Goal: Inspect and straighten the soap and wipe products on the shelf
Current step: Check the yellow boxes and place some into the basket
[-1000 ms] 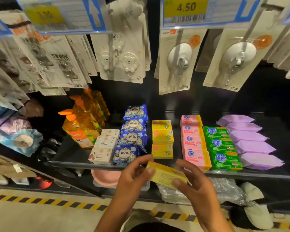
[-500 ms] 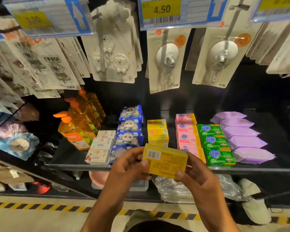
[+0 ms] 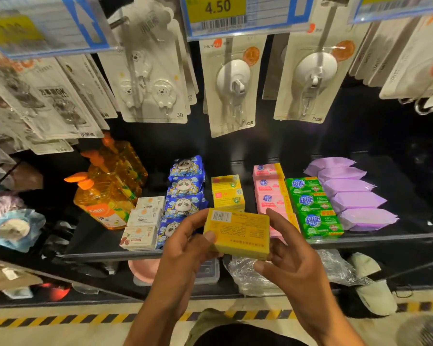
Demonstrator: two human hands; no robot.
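Note:
I hold a yellow soap box (image 3: 238, 232) in front of the shelf edge, its printed back and barcode facing me. My left hand (image 3: 185, 248) grips its left end with the thumb on top. My right hand (image 3: 288, 258) pinches its right end between thumb and fingers. On the black shelf (image 3: 98, 243) behind lie rows of products: white soap boxes (image 3: 143, 221), blue panda wipe packs (image 3: 185, 186), yellow soap boxes (image 3: 228, 193), pink soap boxes (image 3: 270, 188), green soap boxes (image 3: 313, 206) and purple wipe packs (image 3: 350, 193).
Orange pump bottles (image 3: 108, 188) stand at the shelf's left. Carded hooks (image 3: 233, 86) hang from pegs above, under price tags (image 3: 218, 11). A lower shelf holds a pink bowl (image 3: 143, 269) and plastic bags (image 3: 250, 273). Hazard-striped floor tape (image 3: 48, 319) runs below.
The yellow box has turned from edge-on to its flat printed back facing me, and both hands have raised it toward the shelf front.

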